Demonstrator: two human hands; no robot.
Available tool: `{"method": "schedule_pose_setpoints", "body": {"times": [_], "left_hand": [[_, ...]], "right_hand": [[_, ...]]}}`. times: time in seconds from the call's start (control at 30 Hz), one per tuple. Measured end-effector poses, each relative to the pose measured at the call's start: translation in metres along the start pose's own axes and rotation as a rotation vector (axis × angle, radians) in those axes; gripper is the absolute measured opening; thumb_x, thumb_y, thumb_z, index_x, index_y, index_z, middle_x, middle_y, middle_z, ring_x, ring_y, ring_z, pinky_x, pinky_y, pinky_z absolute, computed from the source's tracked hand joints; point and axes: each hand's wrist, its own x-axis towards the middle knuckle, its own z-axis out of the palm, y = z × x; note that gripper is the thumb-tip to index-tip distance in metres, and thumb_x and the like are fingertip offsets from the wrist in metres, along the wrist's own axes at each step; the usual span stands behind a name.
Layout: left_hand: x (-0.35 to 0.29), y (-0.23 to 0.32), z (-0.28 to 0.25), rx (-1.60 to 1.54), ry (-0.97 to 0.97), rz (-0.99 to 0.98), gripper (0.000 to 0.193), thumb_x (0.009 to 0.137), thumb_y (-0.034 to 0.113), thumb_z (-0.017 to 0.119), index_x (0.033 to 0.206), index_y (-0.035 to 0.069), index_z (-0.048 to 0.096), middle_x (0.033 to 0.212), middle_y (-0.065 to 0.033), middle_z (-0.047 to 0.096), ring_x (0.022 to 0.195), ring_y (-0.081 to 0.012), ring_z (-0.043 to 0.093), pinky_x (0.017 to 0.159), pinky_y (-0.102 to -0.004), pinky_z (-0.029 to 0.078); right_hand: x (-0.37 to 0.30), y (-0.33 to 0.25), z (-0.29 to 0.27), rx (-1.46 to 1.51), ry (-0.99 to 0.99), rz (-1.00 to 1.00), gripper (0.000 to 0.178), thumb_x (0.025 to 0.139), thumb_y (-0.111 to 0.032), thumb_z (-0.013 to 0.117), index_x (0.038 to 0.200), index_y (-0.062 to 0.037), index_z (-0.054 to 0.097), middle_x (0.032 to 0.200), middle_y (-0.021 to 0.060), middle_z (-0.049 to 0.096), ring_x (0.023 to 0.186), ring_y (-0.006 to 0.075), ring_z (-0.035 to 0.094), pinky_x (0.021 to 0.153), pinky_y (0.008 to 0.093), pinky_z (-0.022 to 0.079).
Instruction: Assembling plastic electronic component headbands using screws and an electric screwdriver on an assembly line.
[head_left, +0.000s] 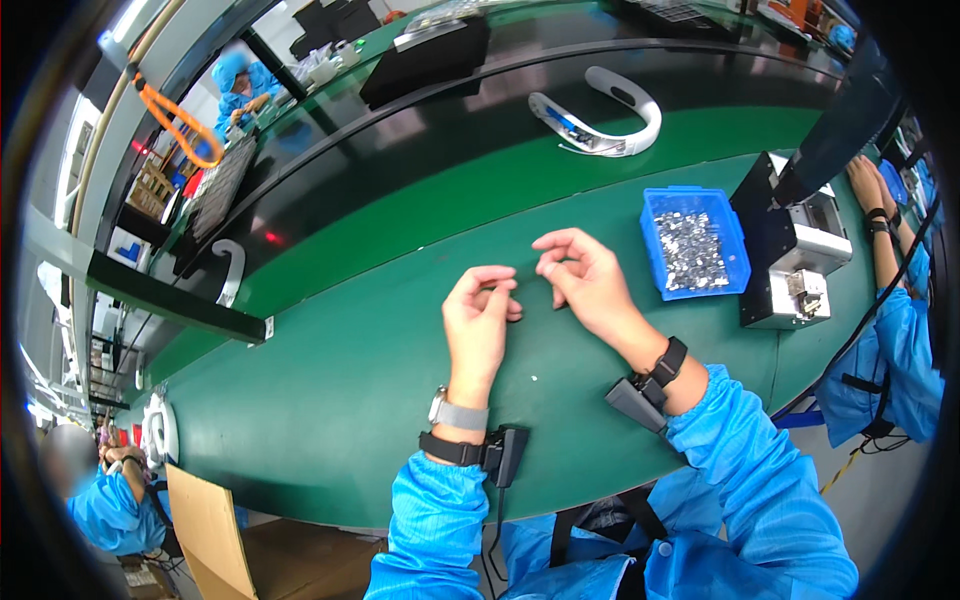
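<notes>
Blue parts bin [737,247] right of both hands [592,287], half-open, loosely curled over green table [330,410]

A factory assembly line: a long green workbench [330,420] beneath the right hand [590,285], a blue bin [736,245] of small silvery parts [690,250] to its right, blue-clad co-workers [110,515] farther off on both sides.

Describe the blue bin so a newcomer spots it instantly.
On the green bench, look right of the person's right hand. Just before the black-and-silver machine sits the blue bin. Unlike that machine, it's open-topped, holding many small silvery pieces.
</notes>
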Motion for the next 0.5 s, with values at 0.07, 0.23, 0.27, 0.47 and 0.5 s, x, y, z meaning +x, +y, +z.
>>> {"method": "schedule_pose_setpoints", "body": {"times": [0.07,0.23,0.27,0.47,0.5], "left_hand": [[0.001,0.000,-0.001,-0.017,-0.002,-0.005,0.027,0.084,-0.013,0.047,0.101,-0.001,0.064,0.095,-0.0077,0.063,0.068,-0.0093,0.062,0.061,-0.0233,0.053],[-0.002,0.002,-0.003,-0.027,-0.042,0.004,0.025,0.085,-0.012,0.046,0.099,-0.001,0.064,0.088,-0.0049,0.062,0.066,-0.0094,0.059,0.061,-0.0229,0.051],[-0.002,0.003,-0.001,-0.024,-0.057,0.006,0.025,0.085,-0.012,0.046,0.099,-0.001,0.064,0.088,-0.0049,0.062,0.066,-0.0094,0.059,0.061,-0.0229,0.051],[-0.005,0.008,0.011,0.053,-0.112,-0.010,0.013,0.095,-0.001,0.053,0.099,0.000,0.065,0.081,-0.0037,0.064,0.069,-0.0084,0.058,0.064,-0.0217,0.049],[-0.005,0.007,0.010,0.043,-0.113,-0.021,0.012,0.096,0.001,0.053,0.100,0.000,0.065,0.081,-0.0037,0.064,0.069,-0.0083,0.058,0.064,-0.0217,0.050]], "right_hand": [[0.000,0.000,0.000,-0.017,0.013,0.012,0.020,0.093,0.002,0.058,0.112,-0.0022,0.061,0.091,0.0024,0.060,0.060,0.0020,0.054,0.051,0.0189,0.046],[0.001,-0.003,0.001,-0.003,0.000,0.017,0.018,0.092,-0.002,0.062,0.110,-0.0028,0.062,0.091,0.0027,0.062,0.060,0.0011,0.052,0.051,0.0191,0.045],[0.001,-0.003,0.000,0.000,0.014,0.009,0.018,0.092,-0.002,0.062,0.110,-0.0028,0.062,0.091,0.0027,0.062,0.060,0.0011,0.052,0.051,0.0191,0.045],[-0.002,-0.006,-0.007,-0.031,-0.027,0.042,0.010,0.094,-0.008,0.064,0.100,-0.0014,0.064,0.085,0.0019,0.064,0.069,0.0039,0.059,0.054,0.0204,0.047],[-0.002,-0.005,-0.007,-0.029,-0.023,0.035,0.010,0.094,-0.008,0.064,0.100,-0.0014,0.064,0.085,0.0019,0.064,0.069,0.0039,0.059,0.054,0.0204,0.047]]}}
